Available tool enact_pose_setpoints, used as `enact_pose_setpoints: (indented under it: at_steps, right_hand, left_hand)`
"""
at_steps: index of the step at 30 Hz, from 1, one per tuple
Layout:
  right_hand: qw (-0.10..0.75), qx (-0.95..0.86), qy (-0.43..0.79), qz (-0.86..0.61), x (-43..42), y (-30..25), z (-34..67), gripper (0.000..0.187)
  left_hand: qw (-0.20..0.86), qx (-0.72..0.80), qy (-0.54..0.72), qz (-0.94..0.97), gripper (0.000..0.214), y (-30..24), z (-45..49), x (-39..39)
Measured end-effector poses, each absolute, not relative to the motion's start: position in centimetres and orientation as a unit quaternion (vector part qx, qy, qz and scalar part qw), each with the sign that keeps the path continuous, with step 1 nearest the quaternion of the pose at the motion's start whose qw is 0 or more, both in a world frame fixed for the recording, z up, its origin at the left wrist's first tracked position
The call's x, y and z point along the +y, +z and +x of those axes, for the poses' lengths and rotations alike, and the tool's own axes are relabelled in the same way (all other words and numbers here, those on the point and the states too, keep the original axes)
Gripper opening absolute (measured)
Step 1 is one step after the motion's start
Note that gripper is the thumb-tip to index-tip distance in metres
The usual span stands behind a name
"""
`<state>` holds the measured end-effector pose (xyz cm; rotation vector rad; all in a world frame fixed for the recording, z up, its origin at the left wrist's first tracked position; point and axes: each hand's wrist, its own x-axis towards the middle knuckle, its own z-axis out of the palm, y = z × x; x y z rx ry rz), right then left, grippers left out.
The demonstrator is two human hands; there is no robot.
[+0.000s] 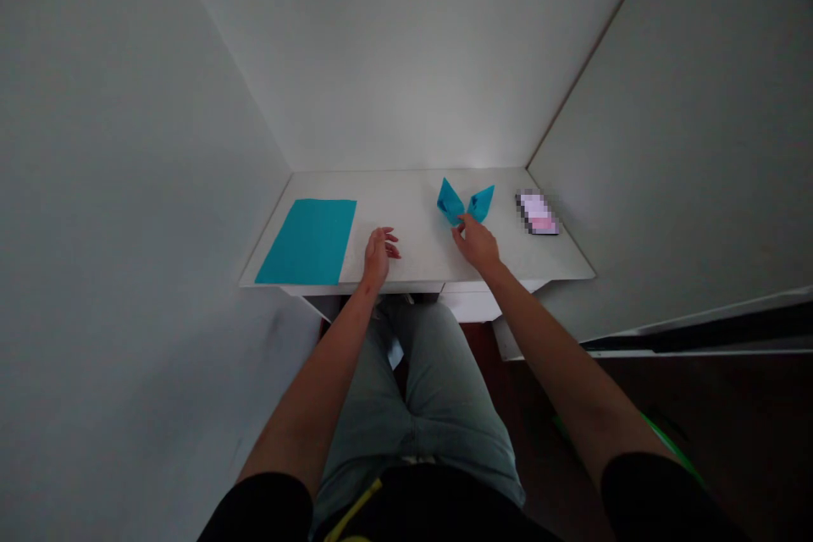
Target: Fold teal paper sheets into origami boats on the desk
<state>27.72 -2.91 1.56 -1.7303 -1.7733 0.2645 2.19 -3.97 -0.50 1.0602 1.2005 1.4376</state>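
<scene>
Folded paper (464, 203): blue, two upright pointed wings meeting in a V, standing on the desk (423, 186) right of centre, toward the far edge. Right hand (477, 244): just near of the folded paper, fingertips touching its near base where the wings join; fingers stretched forward, and whether they pinch the paper or only rest against it cannot be told. Left hand (379, 254): apart from the paper, at the desk's near edge around the middle, fingers loosely curled and spread, holding nothing. Sheet (308, 241): blue, flat, unfolded, lying on the left part of the desk, reaching its near edge. Flat item (538, 213): small, blurred, pinkish, on the right part of the desk, near the paper but not touching. Desk: white, set into a corner of pale walls.
</scene>
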Motion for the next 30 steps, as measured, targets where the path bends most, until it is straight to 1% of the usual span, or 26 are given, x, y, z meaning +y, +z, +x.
enact_pose_setpoints:
  at_steps: [2,4,5,7,9,12,13,16,17,18,21,23,25,27,29,30]
  right_hand:
    - [0.328,-0.674,0.129,-0.649,-2.9,0.2,27.7,0.053]
    - [0.363,-0.668,0.156,-0.630,-3.2,-1.1,27.8,0.067]
    - [0.390,-0.663,0.172,-0.616,-3.4,-1.6,27.9,0.070]
    - [0.444,-0.645,0.204,-0.588,-3.5,-2.3,28.2,0.074]
    - [0.479,-0.627,0.226,-0.571,-3.3,-2.5,28.5,0.073]
    - [0.481,-0.623,0.234,-0.570,-2.8,-2.5,28.7,0.067]
    - [0.476,-0.627,0.233,-0.571,-2.7,-2.5,28.7,0.064]
    - [0.469,-0.635,0.230,-0.569,-2.6,-2.5,28.6,0.058]
    - [0.470,-0.637,0.230,-0.566,-2.5,-2.5,28.6,0.057]
    - [0.471,-0.639,0.230,-0.564,-2.6,-2.5,28.6,0.056]
    - [0.461,-0.648,0.234,-0.559,-2.8,-2.2,28.7,0.056]
    - [0.442,-0.673,0.228,-0.547,-3.4,-1.8,28.5,0.056]
    - [0.415,-0.725,0.205,-0.510,-4.4,-1.1,27.8,0.060]
    - [0.383,-0.786,0.172,-0.453,-5.6,0.0,26.4,0.075]
    - [0.349,-0.829,0.154,-0.410,-6.8,1.4,24.6,0.099]
    - [0.322,-0.850,0.156,-0.386,-7.2,2.2,23.7,0.106]
  left_hand:
    - [0.470,0.502,0.578,0.440,0.055,-0.2,2.4,-4.1]
    - [0.459,0.510,0.571,0.451,0.052,0.2,2.3,-4.3]
    - [0.450,0.513,0.566,0.463,0.049,0.3,2.0,-4.5]
    - [0.413,0.525,0.551,0.500,0.045,0.7,0.5,-5.2]
    - [0.343,0.551,0.528,0.548,0.042,0.9,-2.3,-6.5]
    - [0.199,0.592,0.455,0.635,0.042,1.0,-8.7,-9.0]
    - [0.152,0.599,0.413,0.669,0.047,0.9,-11.0,-9.8]
    - [0.057,0.638,0.267,0.720,0.082,0.1,-16.9,-12.2]
    - [0.044,0.648,0.230,0.725,0.086,-0.2,-18.2,-12.9]
    - [0.038,0.651,0.203,0.730,0.084,-0.5,-19.2,-13.4]
    - [0.039,0.637,0.176,0.750,0.059,-0.8,-20.0,-14.4]
    - [0.045,0.616,0.175,0.767,0.052,-0.1,-19.0,-14.4]
    - [0.056,0.587,0.168,0.790,0.050,1.2,-17.2,-13.9]
    - [0.068,0.539,0.156,0.825,0.047,3.2,-15.0,-13.1]
    - [0.081,0.480,0.147,0.861,0.044,5.6,-12.7,-12.2]
    - [0.083,0.455,0.147,0.874,0.042,7.0,-11.7,-11.7]
